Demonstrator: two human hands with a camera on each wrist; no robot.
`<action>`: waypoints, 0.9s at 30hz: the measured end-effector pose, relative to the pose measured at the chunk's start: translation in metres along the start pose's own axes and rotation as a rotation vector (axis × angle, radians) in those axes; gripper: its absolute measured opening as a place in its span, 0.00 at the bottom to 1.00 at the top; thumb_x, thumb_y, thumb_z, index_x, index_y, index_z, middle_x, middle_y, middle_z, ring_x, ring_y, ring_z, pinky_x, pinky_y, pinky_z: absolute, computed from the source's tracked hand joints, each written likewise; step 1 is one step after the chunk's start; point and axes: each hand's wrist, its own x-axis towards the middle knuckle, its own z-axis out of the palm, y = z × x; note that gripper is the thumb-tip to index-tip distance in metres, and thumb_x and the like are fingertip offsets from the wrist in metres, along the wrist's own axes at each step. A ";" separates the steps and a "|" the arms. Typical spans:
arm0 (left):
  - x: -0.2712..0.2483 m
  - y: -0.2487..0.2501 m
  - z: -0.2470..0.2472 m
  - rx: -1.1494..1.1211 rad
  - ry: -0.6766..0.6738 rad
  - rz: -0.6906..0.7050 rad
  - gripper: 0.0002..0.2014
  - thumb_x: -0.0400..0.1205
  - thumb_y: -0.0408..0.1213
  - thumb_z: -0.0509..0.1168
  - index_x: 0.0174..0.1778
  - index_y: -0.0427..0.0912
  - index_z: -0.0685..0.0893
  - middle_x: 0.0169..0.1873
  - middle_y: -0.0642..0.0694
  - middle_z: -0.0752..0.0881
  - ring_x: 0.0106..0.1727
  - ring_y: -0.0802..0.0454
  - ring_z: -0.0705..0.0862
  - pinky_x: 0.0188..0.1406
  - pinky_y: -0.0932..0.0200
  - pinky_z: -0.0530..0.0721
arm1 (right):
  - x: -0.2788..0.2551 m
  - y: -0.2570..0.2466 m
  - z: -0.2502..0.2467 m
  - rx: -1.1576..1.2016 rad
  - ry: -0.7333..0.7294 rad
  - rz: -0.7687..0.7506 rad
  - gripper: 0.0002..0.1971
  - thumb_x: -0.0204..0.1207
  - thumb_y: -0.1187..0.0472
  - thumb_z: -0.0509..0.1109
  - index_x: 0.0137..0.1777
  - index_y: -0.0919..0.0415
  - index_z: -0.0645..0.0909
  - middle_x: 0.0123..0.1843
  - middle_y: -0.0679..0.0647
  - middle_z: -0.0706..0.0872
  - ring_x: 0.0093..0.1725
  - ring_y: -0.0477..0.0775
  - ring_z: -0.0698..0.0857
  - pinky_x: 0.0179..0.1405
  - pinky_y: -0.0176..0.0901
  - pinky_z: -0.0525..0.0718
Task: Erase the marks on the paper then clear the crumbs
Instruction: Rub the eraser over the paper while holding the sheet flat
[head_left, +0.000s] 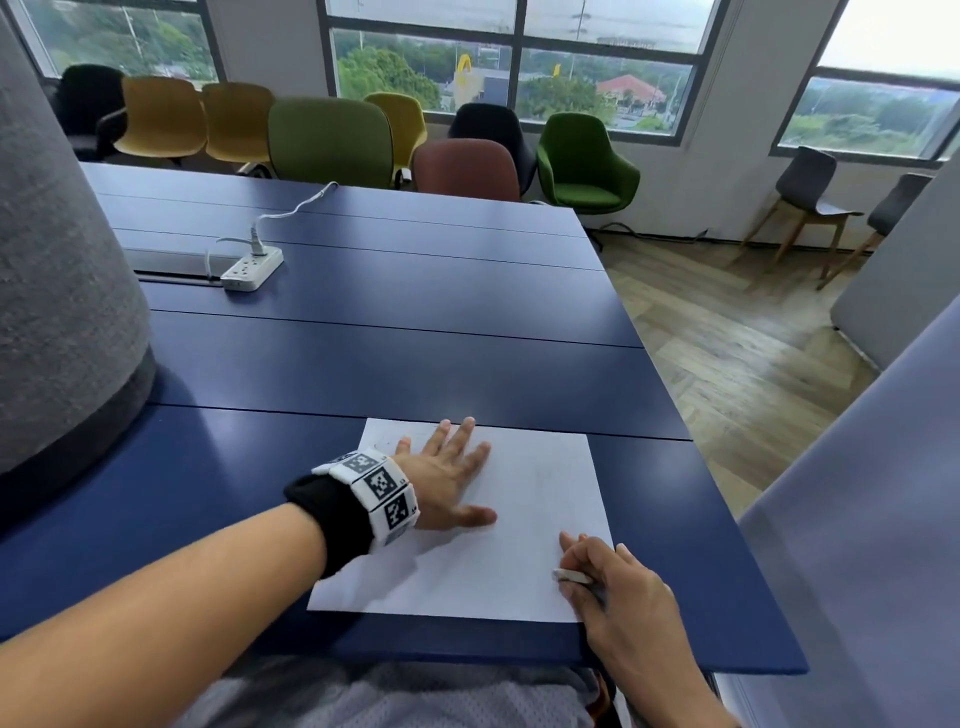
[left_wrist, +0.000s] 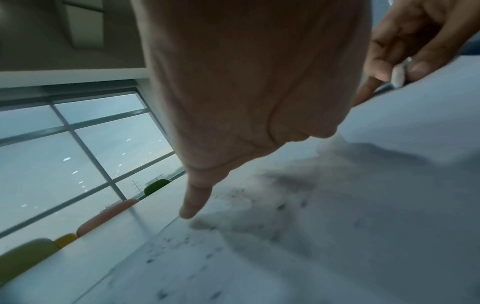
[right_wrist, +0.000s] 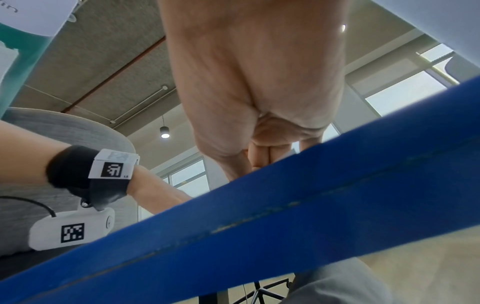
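Observation:
A white sheet of paper (head_left: 498, 551) lies near the front edge of the blue table (head_left: 363, 322). My left hand (head_left: 447, 478) lies flat on the sheet's upper left part, fingers straight and spread. Dark crumbs (left_wrist: 233, 226) are scattered on the paper (left_wrist: 363, 226) near the left hand (left_wrist: 246, 92). My right hand (head_left: 613, 577) rests at the sheet's lower right corner and pinches a small white eraser (head_left: 571, 576) between thumb and fingers. In the left wrist view the eraser (left_wrist: 397, 75) shows in the right hand's fingers (left_wrist: 415, 37). The table edge hides the right hand's fingertips in the right wrist view.
A white power strip (head_left: 252, 267) with its cable lies further back on the table's left side. A grey partition (head_left: 62, 260) stands at the left and another (head_left: 857, 519) at the right. Several chairs (head_left: 332, 140) stand beyond the table's far edge.

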 end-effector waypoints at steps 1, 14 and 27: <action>0.002 0.003 -0.002 -0.013 -0.014 0.010 0.48 0.81 0.72 0.52 0.87 0.53 0.34 0.83 0.47 0.25 0.85 0.43 0.30 0.80 0.24 0.45 | 0.002 -0.002 0.001 -0.015 0.009 -0.002 0.13 0.75 0.51 0.73 0.51 0.37 0.71 0.55 0.34 0.89 0.61 0.49 0.84 0.56 0.46 0.86; 0.024 0.021 -0.032 -0.045 -0.069 -0.100 0.62 0.66 0.73 0.73 0.86 0.65 0.38 0.86 0.42 0.32 0.85 0.30 0.36 0.82 0.28 0.52 | 0.058 -0.026 -0.049 -0.015 -0.203 -0.031 0.05 0.70 0.56 0.76 0.37 0.46 0.82 0.37 0.41 0.89 0.40 0.38 0.87 0.44 0.40 0.86; 0.037 0.023 -0.030 -0.029 -0.073 -0.160 0.67 0.59 0.74 0.75 0.83 0.70 0.33 0.85 0.42 0.29 0.84 0.26 0.35 0.80 0.26 0.57 | 0.175 -0.021 -0.034 -0.194 -0.313 -0.136 0.05 0.73 0.54 0.74 0.43 0.54 0.87 0.41 0.46 0.89 0.41 0.46 0.86 0.45 0.42 0.86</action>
